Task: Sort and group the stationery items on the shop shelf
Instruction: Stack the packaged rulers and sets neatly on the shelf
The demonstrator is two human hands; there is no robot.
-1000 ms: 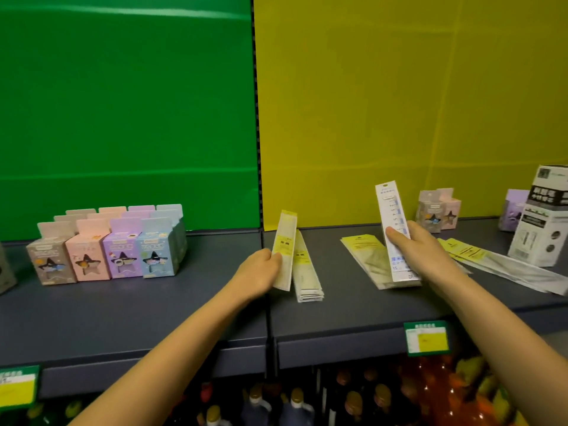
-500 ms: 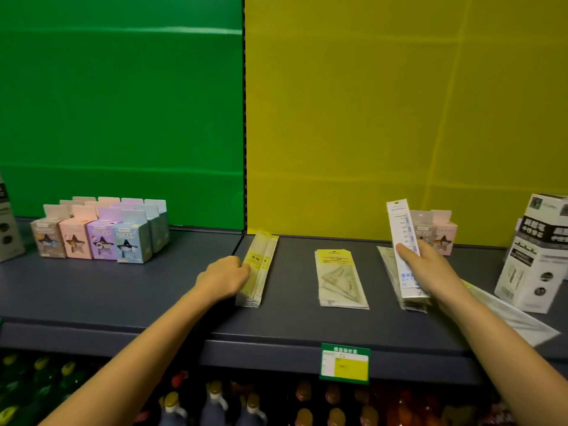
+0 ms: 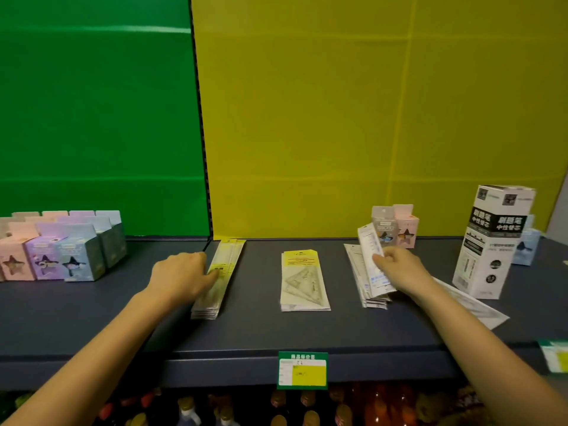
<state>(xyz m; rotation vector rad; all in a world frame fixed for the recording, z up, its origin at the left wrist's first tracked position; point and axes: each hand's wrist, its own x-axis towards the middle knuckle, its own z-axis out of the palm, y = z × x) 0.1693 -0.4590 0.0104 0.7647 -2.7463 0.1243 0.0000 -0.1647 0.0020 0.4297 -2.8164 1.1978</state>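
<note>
My left hand (image 3: 181, 276) lies flat on a stack of yellow-labelled ruler packs (image 3: 222, 272) on the dark grey shelf (image 3: 261, 330), fingers resting on the top pack. My right hand (image 3: 399, 269) grips a white ruler pack (image 3: 373, 259), tilted just above a pile of similar white packs (image 3: 365, 290). Between the two piles lies a stack of set-square packs with yellow labels (image 3: 302, 281).
Pastel star-printed boxes (image 3: 61, 250) stand grouped at the left. Two more (image 3: 396, 226) stand at the back right, and a tall black-and-white box (image 3: 488, 241) beside a pale blue box (image 3: 525, 247). A long clear pack (image 3: 473, 302) lies under my right forearm. Price tag (image 3: 302, 370) on the shelf edge.
My left hand laid the yellow ruler pack down on its stack and now rests on it. My right hand lowered the white pack toward the white pile. The view shifted right.
</note>
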